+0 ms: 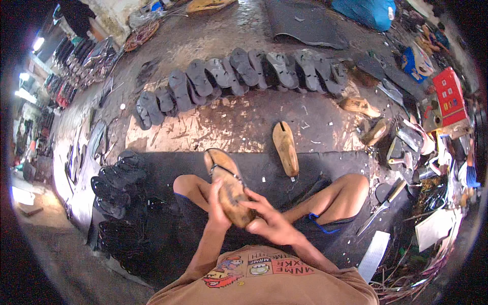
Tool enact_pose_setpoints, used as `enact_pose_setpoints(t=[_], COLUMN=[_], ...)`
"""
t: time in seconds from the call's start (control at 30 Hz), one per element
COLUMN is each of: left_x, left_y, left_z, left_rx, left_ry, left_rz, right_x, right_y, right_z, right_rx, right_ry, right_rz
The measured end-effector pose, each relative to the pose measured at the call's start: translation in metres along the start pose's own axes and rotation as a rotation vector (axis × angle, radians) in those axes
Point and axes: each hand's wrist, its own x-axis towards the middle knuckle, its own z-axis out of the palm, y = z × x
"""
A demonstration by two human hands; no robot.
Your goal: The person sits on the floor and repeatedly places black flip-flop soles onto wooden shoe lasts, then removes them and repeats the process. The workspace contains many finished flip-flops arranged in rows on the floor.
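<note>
Over my lap I hold a wooden shoe last (235, 198), its rounded toe end tilted up and away from me. A thin black sandal strap (227, 172) crosses it near the toe. My left hand (218, 207) grips the last along its left side, thumb upward. On the other side, my right hand (272, 222) closes on the heel end, with fingers over the worn top face. A second wooden last (285, 148), slotted at its far end, lies on the black mat ahead of my right knee.
A curved row of grey sandal soles (247, 68) spans the floor ahead. Black straps (119, 178) are piled at left. Two more lasts (360, 107) lie at right, near a red box (449, 96). A knife (381, 206) rests beside my right knee, and scraps lie beyond it.
</note>
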Motion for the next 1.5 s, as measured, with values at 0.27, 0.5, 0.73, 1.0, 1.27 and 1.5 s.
enact_pose_setpoints(t=[0.27,0.5,0.73,1.0,1.27,1.5], left_x=[-0.054,-0.075,-0.065,-0.025,-0.048,-0.047], left_y=[0.029,0.036,0.028,0.006,0.017,-0.029], left_z=[0.040,0.024,0.081,0.092,0.046,-0.026], left_rx=[0.164,0.063,0.564,0.745,1.127,0.339], left_ry=[-0.051,-0.261,-0.168,-0.062,-0.214,-0.446], left_rz=[-0.099,-0.081,0.064,0.244,0.344,-0.120], right_x=[0.010,-0.022,-0.016,-0.001,-0.020,-0.014], right_y=[0.006,0.003,0.032,-0.028,-0.046,-0.122], right_z=[0.007,0.004,0.023,0.002,-0.020,-0.003], right_rx=[0.195,0.880,1.106,0.066,0.791,0.676], right_ry=[0.110,-0.151,0.278,0.191,0.037,0.049], right_rz=[0.235,0.422,0.563,0.068,0.508,0.278])
